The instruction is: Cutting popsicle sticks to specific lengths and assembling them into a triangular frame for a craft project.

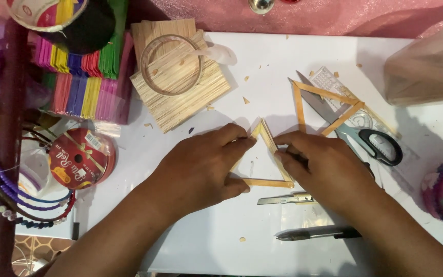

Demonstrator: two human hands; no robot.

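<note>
1. Seen from above, two bare hands work on a white table (293, 56), pressing together a small triangle of wooden craft sticks (270, 154) at the centre.
2. The left hand (201, 166) lies over the triangle's left side, fingers close together, with the fingertips pinching the top corner and the thumb resting near the bottom stick.
3. The right hand (324, 166) covers the right side, fingers narrow and curled, pinching the right stick just below the top corner.
4. A second, larger stick triangle (329, 105) lies up and to the right, resting across a pair of scissors (365, 136) with black handles.
5. Just below the hands lie a utility knife (285, 199) and, nearer the viewer, a dark pen (316, 233).
6. At upper left, square panels of glued sticks (180, 84) are stacked, with a clear tape ring (171, 64) on top.
7. Further left are coloured craft sticks (85, 82), a red ribbon spool (80, 164) and bead strings (21, 200).
8. A clear plastic container (429, 64) stands at the upper right.
</note>
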